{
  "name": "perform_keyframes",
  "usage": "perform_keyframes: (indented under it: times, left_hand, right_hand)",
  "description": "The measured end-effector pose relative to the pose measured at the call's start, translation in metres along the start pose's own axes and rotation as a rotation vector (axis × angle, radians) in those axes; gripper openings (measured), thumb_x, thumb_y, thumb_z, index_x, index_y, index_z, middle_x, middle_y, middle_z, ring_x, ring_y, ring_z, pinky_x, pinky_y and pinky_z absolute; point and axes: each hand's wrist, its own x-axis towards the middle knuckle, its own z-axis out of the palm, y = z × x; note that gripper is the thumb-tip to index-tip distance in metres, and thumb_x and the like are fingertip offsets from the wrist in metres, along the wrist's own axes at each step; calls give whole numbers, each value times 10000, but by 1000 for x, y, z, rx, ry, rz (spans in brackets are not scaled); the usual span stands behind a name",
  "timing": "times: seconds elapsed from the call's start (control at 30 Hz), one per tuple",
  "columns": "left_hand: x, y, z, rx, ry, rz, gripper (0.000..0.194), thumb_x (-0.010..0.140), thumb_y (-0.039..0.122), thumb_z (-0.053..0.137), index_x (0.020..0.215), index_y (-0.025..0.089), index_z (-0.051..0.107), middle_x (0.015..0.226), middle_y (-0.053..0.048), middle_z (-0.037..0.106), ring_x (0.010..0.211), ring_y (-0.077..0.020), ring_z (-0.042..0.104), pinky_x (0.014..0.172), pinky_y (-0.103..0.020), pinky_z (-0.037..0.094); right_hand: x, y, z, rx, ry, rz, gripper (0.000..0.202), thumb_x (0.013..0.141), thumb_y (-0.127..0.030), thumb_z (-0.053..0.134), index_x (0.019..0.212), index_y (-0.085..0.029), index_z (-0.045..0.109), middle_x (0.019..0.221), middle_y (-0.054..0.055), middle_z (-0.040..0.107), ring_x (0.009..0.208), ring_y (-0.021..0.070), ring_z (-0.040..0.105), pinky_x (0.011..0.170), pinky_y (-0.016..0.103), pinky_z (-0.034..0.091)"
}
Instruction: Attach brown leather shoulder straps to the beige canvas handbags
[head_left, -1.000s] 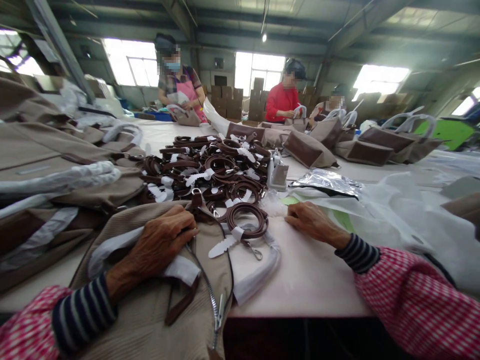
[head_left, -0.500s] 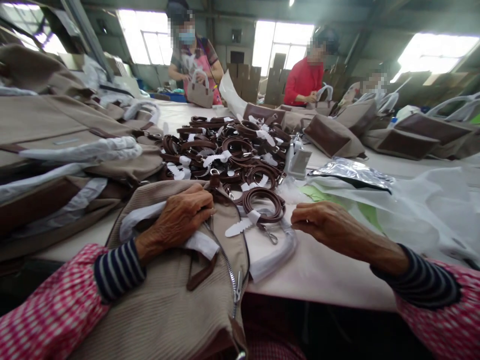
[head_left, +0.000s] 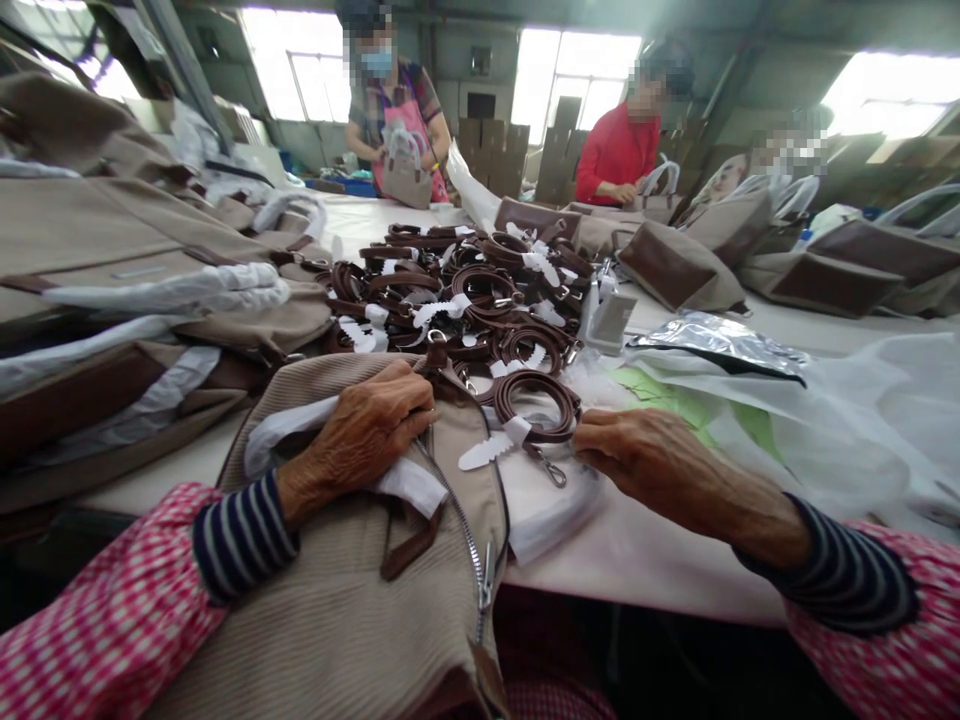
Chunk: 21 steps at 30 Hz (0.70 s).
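Note:
A beige ribbed handbag with a zipper along its opening lies in front of me, tilted toward my lap. My left hand is closed on the bag's upper edge near the zipper's far end, over a handle wrapped in white film. To the right of the bag lies a coiled brown strap with a white paper band and a metal snap hook. My right hand has its fingers pinched together at the right edge of this coil. Its fingertips are partly hidden.
Behind the bag is a heap of coiled brown straps. More beige bags are piled at left and others at back right. A silver pouch and white film lie at right. Two co-workers handle bags across the table.
My right hand has moved left, from just beside the coiled strap to its right edge. My left hand stays on the bag. The whole view has shifted slightly.

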Motion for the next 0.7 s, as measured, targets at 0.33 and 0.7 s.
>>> perform_keyframes:
  times: [0.33, 0.7]
  left_hand:
    - [0, 2, -2, -35, 11, 24, 253, 1017, 301, 456, 791, 228, 542, 849, -44, 587, 892, -238, 538, 806, -386, 433]
    - [-1, -4, 0, -3, 32, 63, 257, 1029, 266, 468, 786, 197, 515, 808, -31, 555, 862, -224, 529, 771, -354, 404]
  right_hand:
    - [-7, 15, -3, 57, 33, 22, 224, 797, -1, 512, 729, -190, 612, 784, 21, 676, 685, 141, 575, 642, 284, 302]
    - [9, -6, 4, 110, 15, -43, 234, 943, -81, 523, 761, -177, 634, 816, 40, 673, 723, 147, 576, 682, 285, 322]
